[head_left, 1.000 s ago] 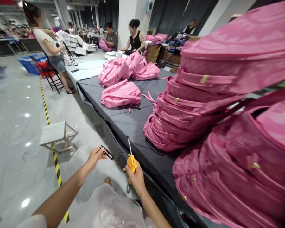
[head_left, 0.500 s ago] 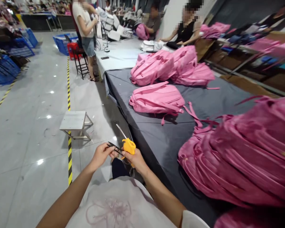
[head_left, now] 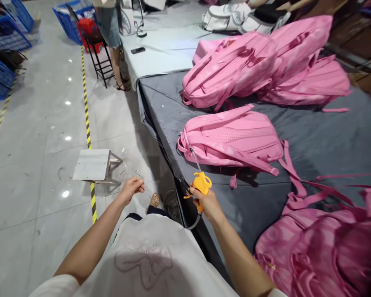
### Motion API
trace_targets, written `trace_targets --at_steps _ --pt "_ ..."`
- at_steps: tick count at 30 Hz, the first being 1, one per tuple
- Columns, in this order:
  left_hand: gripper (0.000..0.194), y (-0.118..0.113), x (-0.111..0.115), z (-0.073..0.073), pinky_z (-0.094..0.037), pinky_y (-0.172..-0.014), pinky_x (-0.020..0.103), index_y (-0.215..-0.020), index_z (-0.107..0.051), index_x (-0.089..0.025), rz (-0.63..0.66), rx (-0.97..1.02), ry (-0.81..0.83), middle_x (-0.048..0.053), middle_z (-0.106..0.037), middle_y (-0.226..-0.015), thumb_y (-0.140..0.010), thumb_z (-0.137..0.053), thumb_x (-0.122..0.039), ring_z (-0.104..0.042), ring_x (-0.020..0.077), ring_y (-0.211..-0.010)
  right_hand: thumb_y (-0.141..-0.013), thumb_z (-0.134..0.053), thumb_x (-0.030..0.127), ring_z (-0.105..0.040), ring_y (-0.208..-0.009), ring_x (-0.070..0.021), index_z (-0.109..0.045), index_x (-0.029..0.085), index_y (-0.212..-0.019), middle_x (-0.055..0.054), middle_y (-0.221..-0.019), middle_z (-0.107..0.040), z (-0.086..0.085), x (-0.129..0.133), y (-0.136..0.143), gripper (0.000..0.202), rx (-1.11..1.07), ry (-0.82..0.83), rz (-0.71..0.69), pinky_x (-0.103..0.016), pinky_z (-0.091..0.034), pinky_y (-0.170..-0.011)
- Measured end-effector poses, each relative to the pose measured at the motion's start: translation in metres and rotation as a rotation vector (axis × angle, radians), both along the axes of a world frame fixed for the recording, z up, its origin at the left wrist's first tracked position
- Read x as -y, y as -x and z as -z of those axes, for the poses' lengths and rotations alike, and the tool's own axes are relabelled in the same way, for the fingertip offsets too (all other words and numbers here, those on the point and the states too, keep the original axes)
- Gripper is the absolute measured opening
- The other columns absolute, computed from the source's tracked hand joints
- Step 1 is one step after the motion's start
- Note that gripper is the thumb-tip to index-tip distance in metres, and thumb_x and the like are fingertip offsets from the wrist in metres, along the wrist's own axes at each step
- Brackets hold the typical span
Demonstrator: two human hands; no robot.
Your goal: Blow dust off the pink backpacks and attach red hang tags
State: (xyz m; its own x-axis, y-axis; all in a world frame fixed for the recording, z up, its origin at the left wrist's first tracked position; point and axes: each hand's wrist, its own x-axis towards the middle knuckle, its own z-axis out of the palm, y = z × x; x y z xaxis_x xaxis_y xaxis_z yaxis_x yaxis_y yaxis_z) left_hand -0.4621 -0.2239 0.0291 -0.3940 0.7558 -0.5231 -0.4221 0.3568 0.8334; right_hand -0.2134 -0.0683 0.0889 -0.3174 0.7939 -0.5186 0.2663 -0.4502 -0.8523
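Note:
My right hand (head_left: 207, 203) is wrapped round a yellow air blow gun (head_left: 203, 183), its thin metal nozzle pointing up toward the nearest pink backpack (head_left: 235, 136). A slim black tool (head_left: 184, 186), which looks like thread snips, sticks out from the same hand to the left. Over the floor, my left hand (head_left: 132, 190) is closed in a pinch, and a thin dark thread (head_left: 139, 175) curls up at its fingertips. The nearest backpack lies with its straps upward on the grey-covered table (head_left: 163, 111). From the blow gun's lower end a hose (head_left: 195, 222) runs down.
More pink backpacks (head_left: 228, 70) are heaped farther back, and others (head_left: 321, 243) at the right front. A small stool (head_left: 92, 164) stands on the floor by the striped tape (head_left: 85, 97). Beyond are a phone (head_left: 138, 50), a person's legs (head_left: 116, 62) and blue crates (head_left: 71, 20).
My hands have come apart: the right has moved right over the table edge with the blow gun and black tool, the left slightly left. The view has tilted down and shifted.

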Motion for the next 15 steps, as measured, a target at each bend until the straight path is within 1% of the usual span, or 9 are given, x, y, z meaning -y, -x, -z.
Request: trace_targets --at_steps 3,5,6,7,9,10,12,14,15 --pt "0.032 0.002 -0.028 0.019 -0.053 -0.074 0.035 -0.079 -0.055 -0.018 0.224 -0.212 0.175 0.007 -0.069 -0.081 -0.075 -0.067 -0.048 -0.068 0.0193 -0.073 -0.056 -0.081 0.042 -0.057 -0.061 -0.0139 -0.064 0.015 -0.094 -0.003 -0.077 -0.066 0.0 -0.016 0.001 0.05 0.02 -0.028 0.092 -0.019 -0.033 -0.04" --pt "0.028 0.004 -0.047 0.028 -0.051 -0.085 0.043 -0.079 -0.058 -0.018 0.332 -0.333 0.282 0.015 -0.07 -0.102 -0.066 -0.076 -0.034 -0.066 0.0323 -0.103 -0.056 -0.081 0.043 -0.055 -0.057 -0.0129 -0.064 0.015 -0.094 -0.003 -0.075 -0.066 0.001 -0.02 -0.001 0.05 0.049 -0.037 0.154 -0.019 -0.033 -0.04" --pt "0.032 0.006 -0.058 0.031 -0.047 -0.092 0.048 -0.081 -0.059 -0.017 0.355 -0.384 0.323 0.02 -0.066 -0.118 -0.058 -0.08 -0.025 -0.056 0.0399 -0.121 -0.056 -0.08 0.043 -0.052 -0.053 -0.0115 -0.064 0.015 -0.094 -0.002 -0.073 -0.065 0.002 -0.02 -0.002 0.05 0.07 -0.04 0.18 -0.02 -0.032 -0.039" --pt "0.04 0.009 -0.068 0.033 -0.042 -0.098 0.053 -0.086 -0.062 -0.016 0.372 -0.44 0.355 0.024 -0.056 -0.134 -0.051 -0.082 -0.017 -0.04 0.0458 -0.135 -0.057 -0.079 0.043 -0.049 -0.048 -0.0102 -0.065 0.015 -0.094 -0.001 -0.071 -0.065 0.004 -0.019 -0.001 0.048 0.095 -0.038 0.198 -0.02 -0.032 -0.039" --pt "0.058 0.019 -0.091 0.032 -0.03 -0.108 0.058 -0.1 -0.065 -0.015 0.464 -0.56 0.392 0.024 -0.033 -0.154 -0.046 -0.082 -0.009 -0.011 0.048 -0.147 -0.058 -0.077 0.043 -0.043 -0.043 -0.0086 -0.066 0.015 -0.092 0.0 -0.066 -0.063 0.008 -0.014 0.006 0.045 0.14 -0.032 0.231 -0.021 -0.031 -0.038" --pt "0.064 0.024 -0.102 0.029 -0.025 -0.111 0.058 -0.108 -0.065 -0.015 0.549 -0.572 0.365 0.023 -0.028 -0.157 -0.047 -0.083 -0.011 -0.007 0.046 -0.148 -0.059 -0.077 0.043 -0.043 -0.043 -0.009 -0.066 0.015 -0.09 0.0 -0.066 -0.063 0.01 -0.011 0.014 0.043 0.15 -0.035 0.253 -0.022 -0.032 -0.039" --pt "0.067 0.033 -0.126 0.019 -0.023 -0.115 0.052 -0.118 -0.064 -0.016 0.76 -0.413 0.196 0.021 -0.036 -0.154 -0.055 -0.085 -0.023 -0.022 0.0405 -0.146 -0.059 -0.076 0.041 -0.051 -0.05 -0.0119 -0.066 0.016 -0.086 -0.001 -0.069 -0.064 0.015 -0.004 0.041 0.037 0.123 -0.07 0.309 -0.024 -0.04 -0.045" --pt "0.068 0.039 -0.149 0.005 -0.033 -0.111 0.046 -0.122 -0.063 -0.019 0.9 -0.067 -0.04 0.018 -0.053 -0.142 -0.061 -0.084 -0.041 -0.043 0.0354 -0.136 -0.06 -0.075 0.038 -0.058 -0.063 -0.0153 -0.067 0.016 -0.086 -0.002 -0.076 -0.067 0.019 -0.002 0.079 0.035 0.054 -0.115 0.348 -0.027 -0.048 -0.057" --pt "0.069 0.041 -0.16 -0.003 -0.039 -0.106 0.044 -0.123 -0.063 -0.02 0.921 0.098 -0.134 0.016 -0.059 -0.135 -0.064 -0.081 -0.05 -0.051 0.0335 -0.129 -0.061 -0.074 0.038 -0.06 -0.068 -0.0167 -0.067 0.016 -0.088 -0.003 -0.079 -0.068 0.019 -0.003 0.1 0.036 0.017 -0.127 0.346 -0.028 -0.05 -0.063"
